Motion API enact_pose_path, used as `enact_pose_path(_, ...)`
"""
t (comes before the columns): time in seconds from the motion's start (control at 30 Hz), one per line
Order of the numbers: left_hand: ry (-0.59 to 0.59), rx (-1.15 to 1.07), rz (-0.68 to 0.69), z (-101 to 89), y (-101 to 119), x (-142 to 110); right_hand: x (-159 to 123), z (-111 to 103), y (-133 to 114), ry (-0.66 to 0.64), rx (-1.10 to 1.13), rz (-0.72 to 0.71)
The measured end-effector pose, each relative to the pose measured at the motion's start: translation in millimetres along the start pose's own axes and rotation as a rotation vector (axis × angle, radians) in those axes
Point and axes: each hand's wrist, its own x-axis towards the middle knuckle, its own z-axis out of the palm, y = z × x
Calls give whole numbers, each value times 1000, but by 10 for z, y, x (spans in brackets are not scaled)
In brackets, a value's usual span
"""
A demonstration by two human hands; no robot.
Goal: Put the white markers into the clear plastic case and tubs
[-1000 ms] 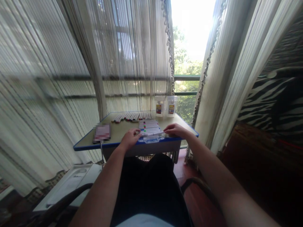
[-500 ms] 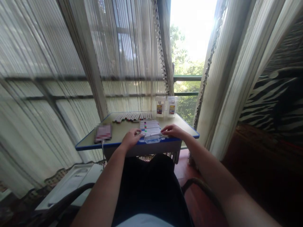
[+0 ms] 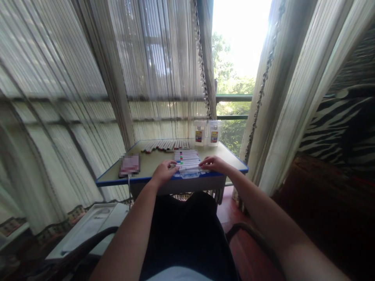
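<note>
A clear plastic marker case (image 3: 187, 162) lies on a small blue-edged table (image 3: 152, 164), filled with white markers with coloured caps. My left hand (image 3: 164, 171) rests at the case's left side, fingers curled against the nearest marker. My right hand (image 3: 213, 164) lies at the case's right side, fingers bent down onto the marker ends. Both hands touch the front row of markers; whether they grip one is too small to tell.
A row of loose markers (image 3: 164, 145) lies along the table's far edge. Two clear boxes (image 3: 207, 132) stand at the back right. A blurred flat device (image 3: 129, 165) with a cable sits on the left. Curtains hang behind; a white appliance (image 3: 88, 228) is on the floor left.
My hands stay at the case, shifting slightly closer to its front row. The head camera has turned a little, so the table sits slightly further right in view.
</note>
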Motion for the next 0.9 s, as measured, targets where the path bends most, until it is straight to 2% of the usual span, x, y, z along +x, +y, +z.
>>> enact_pose_path(0.23, 2, 9, -2, 7, -27, 1, -10, 21, -40, -24, 13, 6)
enact_pose_path(0.4, 2, 9, -1, 3, -10, -6, -14, 3, -29, -46, 163, 5)
enact_pose_path(0.57, -6, -5, -6, 3, 2, 5, -5, 9, 36, -43, 289, 150)
enact_pose_path(0.9, -10, -26, -26, 28, 13, 23, -44, -33, -52, -45, 220, 204)
